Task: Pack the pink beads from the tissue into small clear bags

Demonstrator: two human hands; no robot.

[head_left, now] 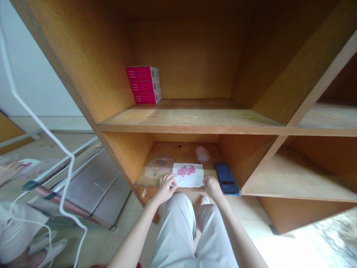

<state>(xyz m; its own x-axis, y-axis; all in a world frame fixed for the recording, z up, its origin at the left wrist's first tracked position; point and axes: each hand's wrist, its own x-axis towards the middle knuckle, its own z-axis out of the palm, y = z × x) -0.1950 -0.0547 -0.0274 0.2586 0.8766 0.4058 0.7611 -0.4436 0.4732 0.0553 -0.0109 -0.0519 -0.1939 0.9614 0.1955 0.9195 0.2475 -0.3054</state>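
Observation:
A white sheet of paper (189, 182) lies on the lower shelf, with a loose cluster of small pink pieces, like beads or pills, (186, 170) on its upper half. At the paper's left edge, my left hand (167, 187) has bent fingers, closed over that edge near the lower corner. My right hand (213, 187) is curled, thumb and fingertips pinched at the right edge. What lies under its fingers is mostly hidden. A short row of pink pieces (165, 170) lies left of the paper, above my left hand.
A dark phone (225, 178) lies right of my right hand. Clear plastic (202, 153) rests farther back. Three stacked pink boxes (143, 86) stand on the upper shelf (195, 115). At left hangs a white cable (64, 186); another person's hand (9, 171) shows beyond.

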